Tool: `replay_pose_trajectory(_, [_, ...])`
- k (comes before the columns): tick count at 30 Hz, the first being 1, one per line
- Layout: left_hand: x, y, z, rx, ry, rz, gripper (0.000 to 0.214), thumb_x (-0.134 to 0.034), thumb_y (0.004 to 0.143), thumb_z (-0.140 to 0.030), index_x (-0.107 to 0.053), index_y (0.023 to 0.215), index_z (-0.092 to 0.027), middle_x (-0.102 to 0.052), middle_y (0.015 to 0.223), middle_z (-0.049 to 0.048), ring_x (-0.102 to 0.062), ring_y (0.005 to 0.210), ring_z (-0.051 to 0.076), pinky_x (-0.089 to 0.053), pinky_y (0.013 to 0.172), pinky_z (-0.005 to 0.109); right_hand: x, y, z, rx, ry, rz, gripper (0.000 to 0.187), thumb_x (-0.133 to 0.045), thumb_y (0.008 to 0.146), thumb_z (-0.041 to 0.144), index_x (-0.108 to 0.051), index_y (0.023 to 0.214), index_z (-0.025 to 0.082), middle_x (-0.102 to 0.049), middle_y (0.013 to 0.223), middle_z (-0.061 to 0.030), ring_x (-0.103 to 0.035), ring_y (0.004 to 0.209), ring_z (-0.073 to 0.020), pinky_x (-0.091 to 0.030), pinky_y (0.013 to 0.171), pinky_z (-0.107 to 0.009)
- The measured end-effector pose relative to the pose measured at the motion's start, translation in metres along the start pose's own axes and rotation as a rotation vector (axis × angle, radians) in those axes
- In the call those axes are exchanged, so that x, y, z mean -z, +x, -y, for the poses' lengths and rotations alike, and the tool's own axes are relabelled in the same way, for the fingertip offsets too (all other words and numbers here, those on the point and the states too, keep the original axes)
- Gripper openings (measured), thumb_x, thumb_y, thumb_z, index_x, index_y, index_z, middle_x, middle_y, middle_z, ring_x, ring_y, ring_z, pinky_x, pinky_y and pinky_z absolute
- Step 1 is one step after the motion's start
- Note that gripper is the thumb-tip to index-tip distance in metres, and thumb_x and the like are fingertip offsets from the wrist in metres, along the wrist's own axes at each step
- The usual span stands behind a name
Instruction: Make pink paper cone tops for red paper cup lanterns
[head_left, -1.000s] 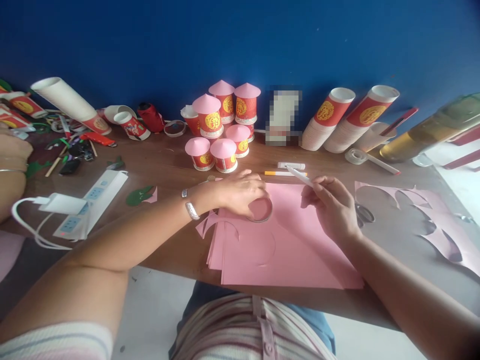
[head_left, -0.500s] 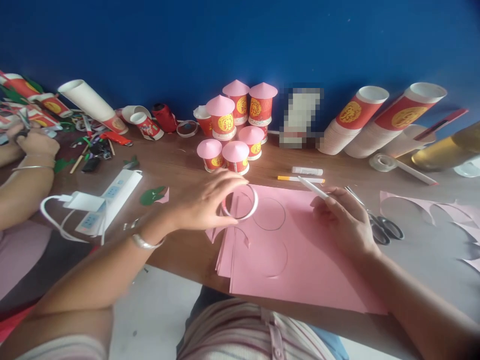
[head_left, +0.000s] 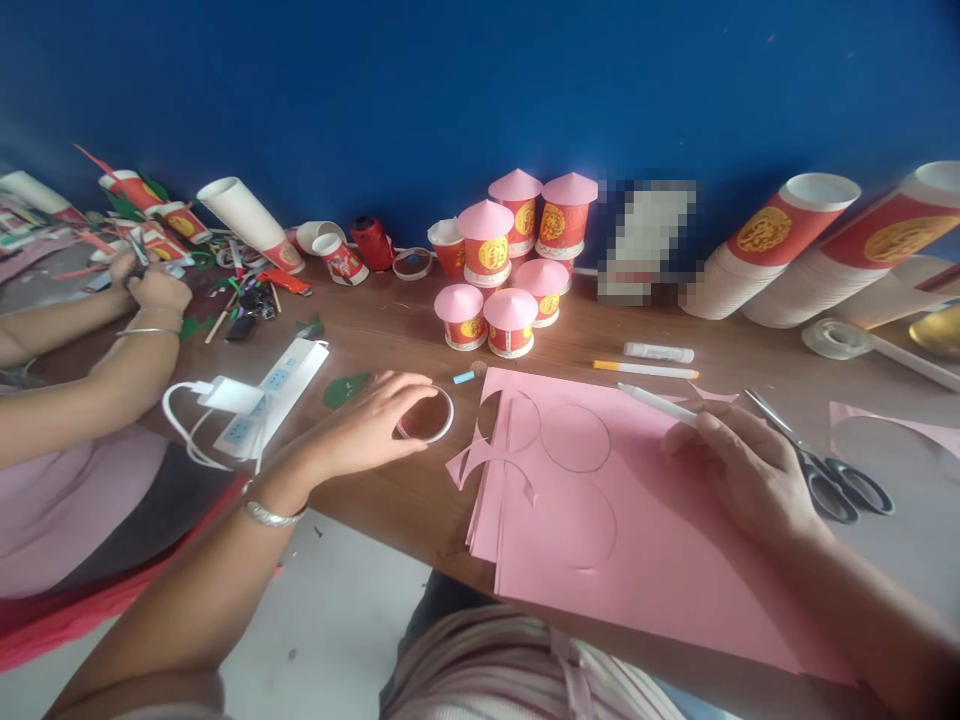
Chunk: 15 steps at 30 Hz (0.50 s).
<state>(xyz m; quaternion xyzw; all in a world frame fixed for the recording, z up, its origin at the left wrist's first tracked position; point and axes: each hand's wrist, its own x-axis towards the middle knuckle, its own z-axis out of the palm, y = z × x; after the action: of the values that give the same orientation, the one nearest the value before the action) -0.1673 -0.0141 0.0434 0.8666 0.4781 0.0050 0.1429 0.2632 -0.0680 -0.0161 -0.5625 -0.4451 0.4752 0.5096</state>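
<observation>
My left hand (head_left: 367, 425) holds a thin white ring (head_left: 425, 417) with its fingertips, down on the bare wooden table (head_left: 375, 330) just left of the pink paper stack (head_left: 600, 520). The top pink sheet carries a drawn circle (head_left: 575, 438), with cut-out curves beside it. My right hand (head_left: 739, 465) rests on the right side of the paper, closed on a white pen (head_left: 654, 401) whose tip points up and left. Scissors (head_left: 821, 468) lie on the table right of that hand.
Red paper cups with pink cone lids (head_left: 510, 270) cluster behind the paper. Cup stacks (head_left: 772, 260) lie at the back right, a tape roll (head_left: 832, 338) near them. A power strip (head_left: 262, 395) lies left. Another person's hands (head_left: 150, 285) work at far left among scraps.
My left hand lifted the ring off the pink paper and carried it left, setting it on the bare table. A drawn circle shows where it sat. My right hand stayed put.
</observation>
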Motion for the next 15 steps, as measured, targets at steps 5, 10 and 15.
replay_pose_trajectory(5, [0.009, 0.016, 0.000, -0.014, -0.048, -0.049, 0.054, -0.069, 0.088, -0.043, -0.056, 0.139, -0.029, -0.053, 0.151, 0.0069, -0.054, 0.134, 0.028, -0.048, 0.111, 0.043, 0.002, 0.000, 0.004, -0.027, -0.023, 0.007, 0.037, -0.076, 0.083, 0.059, -0.074, 0.096, 0.025, -0.069, 0.072, -0.0028, -0.064, 0.068, -0.0197, -0.052, 0.058, -0.032])
replay_pose_trajectory(10, [0.018, 0.037, -0.007, 0.049, -0.040, -0.142, 0.040, -0.063, 0.093, -0.045, -0.065, 0.128, -0.024, -0.067, 0.134, 0.0065, -0.063, 0.121, 0.026, -0.050, 0.107, 0.040, 0.004, -0.001, 0.007, -0.057, -0.031, 0.037, 0.036, -0.078, 0.082, 0.058, -0.074, 0.097, 0.025, -0.069, 0.071, -0.0021, -0.063, 0.065, -0.0183, -0.050, 0.057, -0.030])
replay_pose_trajectory(15, [0.011, 0.065, -0.023, 0.025, 0.105, -0.178, 0.031, -0.058, 0.095, -0.045, -0.073, 0.107, -0.021, -0.072, 0.120, 0.0082, -0.065, 0.112, 0.029, -0.053, 0.092, 0.041, 0.003, 0.002, 0.010, -0.042, -0.006, 0.049, 0.036, -0.079, 0.081, 0.058, -0.075, 0.096, 0.025, -0.070, 0.070, -0.0026, -0.064, 0.062, -0.0187, -0.049, 0.052, -0.029])
